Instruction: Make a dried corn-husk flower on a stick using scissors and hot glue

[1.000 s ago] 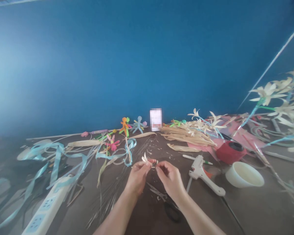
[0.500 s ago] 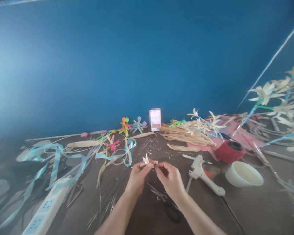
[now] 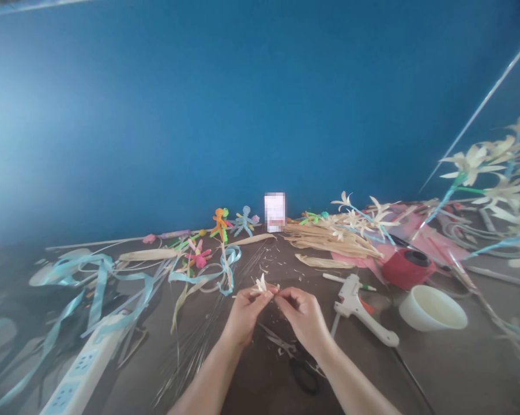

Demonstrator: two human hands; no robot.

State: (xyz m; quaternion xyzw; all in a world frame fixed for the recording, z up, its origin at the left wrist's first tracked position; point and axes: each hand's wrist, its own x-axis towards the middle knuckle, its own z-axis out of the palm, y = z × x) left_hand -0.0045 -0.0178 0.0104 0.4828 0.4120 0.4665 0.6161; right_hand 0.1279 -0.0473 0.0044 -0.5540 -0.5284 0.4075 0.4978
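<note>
My left hand (image 3: 248, 308) pinches a small cream husk flower (image 3: 261, 283) whose pointed petals stick up above the thumb and fingers. Close against it, my right hand (image 3: 301, 311) has thumb and fingertips pressed together at the flower's right end; what exactly lies between them is too small to make out. Below the hands, scissors with black handles (image 3: 304, 374) lie on the dark table (image 3: 260, 397), partly covered by the right wrist. A white glue gun (image 3: 364, 317) rests to the right of my right hand.
Right of the glue gun stand a white bowl (image 3: 433, 308) and a red round object (image 3: 404, 268). Dried husks (image 3: 329, 239) and finished husk flowers (image 3: 470, 164) lie behind. At left are a power strip (image 3: 80, 369), blue ribbon (image 3: 100, 282), thin wires (image 3: 195, 346) and pipe-cleaner figures (image 3: 220, 223).
The flower in my left hand has shifted slightly right and turned a little. My fingertips have come closer together; the right wrist has moved slightly. The table items stay in place.
</note>
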